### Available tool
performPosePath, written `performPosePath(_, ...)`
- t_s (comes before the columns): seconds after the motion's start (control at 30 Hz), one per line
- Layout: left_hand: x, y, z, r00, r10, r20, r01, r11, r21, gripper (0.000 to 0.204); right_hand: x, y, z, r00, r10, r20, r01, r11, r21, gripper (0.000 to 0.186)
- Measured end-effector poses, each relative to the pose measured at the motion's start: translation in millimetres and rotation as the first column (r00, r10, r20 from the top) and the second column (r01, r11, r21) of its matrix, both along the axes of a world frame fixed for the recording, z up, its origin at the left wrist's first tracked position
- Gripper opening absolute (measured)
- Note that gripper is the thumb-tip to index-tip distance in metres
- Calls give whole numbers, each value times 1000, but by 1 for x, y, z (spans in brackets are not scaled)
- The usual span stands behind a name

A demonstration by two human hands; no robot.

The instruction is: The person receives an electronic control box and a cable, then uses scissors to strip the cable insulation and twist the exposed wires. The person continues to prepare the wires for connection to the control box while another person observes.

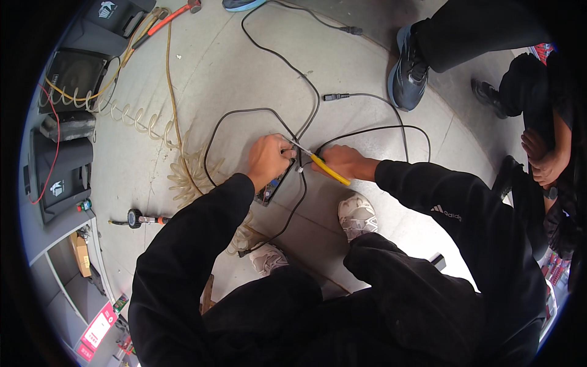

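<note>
My right hand (343, 161) is closed around a yellow-handled screwdriver (330, 169), whose thin metal shaft points up and left toward my left hand. My left hand (269, 157) is pinched at the shaft's far end, above a small circuit board (269, 191) on the floor. What its fingers hold is hidden. Black cable (304, 194) runs down between my hands, with a small white piece (300, 170) beside it. The board is partly covered by my left hand and wrist.
Looped black cords with a plug (335, 97) cross the floor ahead. To the left are a coiled clear hose (189, 168), a red hammer (165, 24), a gauge tool (147, 218) and dark bins (58, 174). A bystander's shoe (408, 76) is ahead right; another person's hands (543, 158) are far right.
</note>
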State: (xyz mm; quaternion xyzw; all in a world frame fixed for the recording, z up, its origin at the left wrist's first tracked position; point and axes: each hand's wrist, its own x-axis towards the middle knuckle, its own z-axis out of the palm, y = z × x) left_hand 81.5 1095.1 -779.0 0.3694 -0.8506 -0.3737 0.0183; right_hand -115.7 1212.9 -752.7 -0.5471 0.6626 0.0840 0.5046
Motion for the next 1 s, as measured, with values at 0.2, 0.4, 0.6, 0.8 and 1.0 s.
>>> performPosePath(0.2, 1, 2, -6, 999, 35, -15, -35, 999, 19, 14, -4, 10, -14, 999, -16, -29, 9, 975, -222, 57)
performPosePath(0.4, -2, 9, 2, 999, 29, -17, -28, 998, 60, 15, -26, 3, -24, 986, -163, 17, 156, 898, -411, 48)
performPosePath(0.6, 3, -1, 8, 996, -68, -57, 75, 988, 135, 15, -53, 22, -26, 984, -144, -103, 90, 908, -409, 47)
performPosePath(0.8, 11, -16, -3, 982, -133, -135, 162, 958, 237, 18, -62, 56, -28, 978, -153, -145, 87, 918, -387, 42)
performPosePath(1.0, 7, -30, -9, 991, -120, -58, 134, 872, 470, 15, -61, 74, -33, 982, -104, -159, 31, 913, -406, 31)
